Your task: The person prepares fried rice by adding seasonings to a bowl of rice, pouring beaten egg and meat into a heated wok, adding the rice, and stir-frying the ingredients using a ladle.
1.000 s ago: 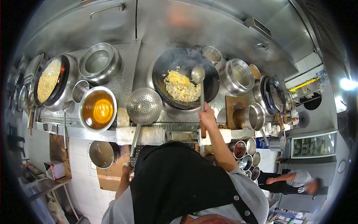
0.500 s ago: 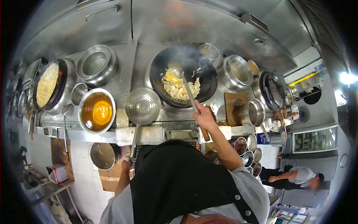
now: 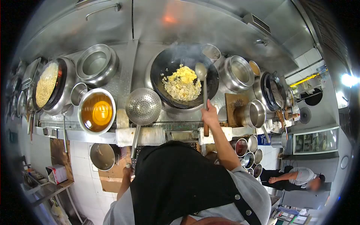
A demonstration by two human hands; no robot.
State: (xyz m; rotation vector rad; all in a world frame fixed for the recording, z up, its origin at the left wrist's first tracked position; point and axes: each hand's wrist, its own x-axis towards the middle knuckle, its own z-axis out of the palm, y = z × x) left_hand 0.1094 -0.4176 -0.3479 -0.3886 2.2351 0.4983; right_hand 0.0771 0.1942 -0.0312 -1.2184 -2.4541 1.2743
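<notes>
My right hand (image 3: 210,115) is closed around the handle of a metal ladle (image 3: 201,71). The ladle's bowl rests over the right part of a black wok (image 3: 161,62). Rice (image 3: 183,91) lies in the wok with yellow scrambled egg (image 3: 183,76) piled at its upper side, and steam rises above it. Below the counter edge, my left hand (image 3: 127,172) is closed near the lower end of the strainer's handle; what its fingers hold is hidden. The perforated strainer (image 3: 143,107) lies left of the wok, its handle hanging over the edge.
A bowl of oil (image 3: 87,122) stands left of the strainer. Metal pots (image 3: 95,65) sit at the back left and right (image 3: 240,71). A saucepan (image 3: 256,113) stands on the right. Folded cloths (image 3: 150,135) line the counter edge. Another person (image 3: 296,178) is at far right.
The ladle has moved right, from the upper left of the rice to the wok's right side, and its handle is now upright in view. The egg is more exposed. My left hand has lowered slightly.
</notes>
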